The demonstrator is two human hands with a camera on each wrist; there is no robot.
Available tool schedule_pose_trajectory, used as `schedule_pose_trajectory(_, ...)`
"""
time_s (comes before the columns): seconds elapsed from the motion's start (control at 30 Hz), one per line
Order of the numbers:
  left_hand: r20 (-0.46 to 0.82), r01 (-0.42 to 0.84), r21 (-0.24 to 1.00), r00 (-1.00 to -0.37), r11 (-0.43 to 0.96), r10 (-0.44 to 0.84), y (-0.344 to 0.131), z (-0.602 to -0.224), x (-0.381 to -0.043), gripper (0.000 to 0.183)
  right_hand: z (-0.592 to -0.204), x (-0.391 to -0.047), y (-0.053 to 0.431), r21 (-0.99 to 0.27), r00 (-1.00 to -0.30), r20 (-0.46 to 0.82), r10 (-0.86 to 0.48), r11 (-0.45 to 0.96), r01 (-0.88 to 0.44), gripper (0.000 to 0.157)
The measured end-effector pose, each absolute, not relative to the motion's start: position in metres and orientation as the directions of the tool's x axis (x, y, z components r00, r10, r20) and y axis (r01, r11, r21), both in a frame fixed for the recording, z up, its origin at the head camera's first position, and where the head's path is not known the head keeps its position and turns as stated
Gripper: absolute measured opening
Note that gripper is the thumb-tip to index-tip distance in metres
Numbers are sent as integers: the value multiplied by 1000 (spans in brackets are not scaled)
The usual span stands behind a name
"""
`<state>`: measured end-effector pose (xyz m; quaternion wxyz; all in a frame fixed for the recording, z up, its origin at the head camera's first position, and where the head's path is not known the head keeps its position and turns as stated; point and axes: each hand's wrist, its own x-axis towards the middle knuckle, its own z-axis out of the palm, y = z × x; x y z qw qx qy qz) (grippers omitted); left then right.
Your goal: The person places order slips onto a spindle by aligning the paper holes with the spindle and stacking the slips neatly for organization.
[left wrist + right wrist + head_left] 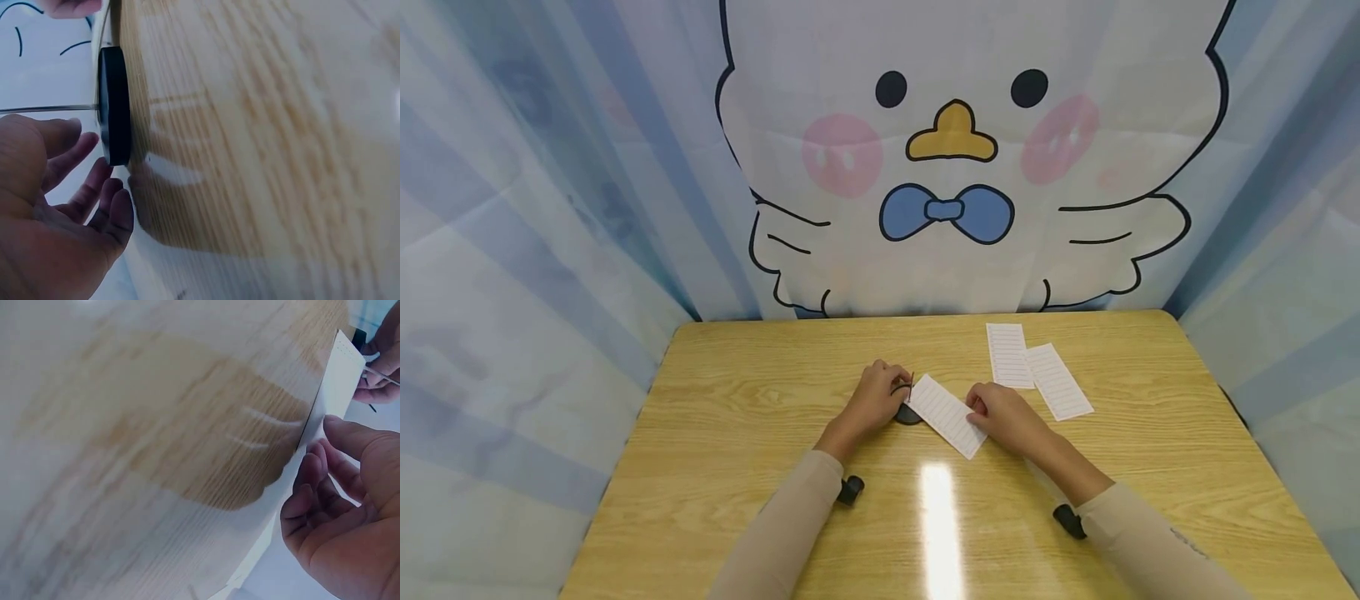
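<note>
A bill spike with a round black base (114, 106) and a thin metal rod (50, 109) stands near the middle of the table. My left hand (874, 398) is at the spike, its curled fingers at the rim of the base and the thumb close to the rod. Between thumb and fingers, my right hand (1009, 417) pinches the lower right part of a white ruled slip of paper (946, 414). That slip slants above the table, its far end beside the rod. Whether the rod pierces it, I cannot tell.
Two more ruled slips lie behind my right hand: one upright paper slip (1009, 356) and one tilted paper slip (1060, 382), their edges meeting. The wooden table (737, 500) ends at a patterned curtain (865, 275). Dark wrist devices (850, 490) sit at both cuffs.
</note>
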<state>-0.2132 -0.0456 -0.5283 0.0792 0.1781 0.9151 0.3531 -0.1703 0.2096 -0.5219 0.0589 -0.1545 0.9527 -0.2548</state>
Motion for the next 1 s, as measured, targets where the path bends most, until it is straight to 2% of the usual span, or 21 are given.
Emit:
schedule_pose_trajectory(0.33, -22, 291, 720, -898, 630, 439, -59, -520, -209, 34, -518, -168, 237, -558, -966, 30, -256, 798, -228, 20)
schedule_pose_trajectory(0.57, -21, 345, 689, -869, 637, 494, -64, -523, -207, 53, -516, -169, 268, -569, -983, 52, -176, 804, -174, 33)
schedule_pose_trajectory(0.73, -39, 354, 657, -866, 666, 499, -63, -528, -206, 62, -512, -168, 288, -567, -994, 11, -113, 818, -99, 46)
schedule_pose_trajectory(1.0, -44, 349, 640, -873, 685, 486, -64, -529, -205, 64, -507, -171, 317, -548, -997, -75, -25, 836, 20, 60)
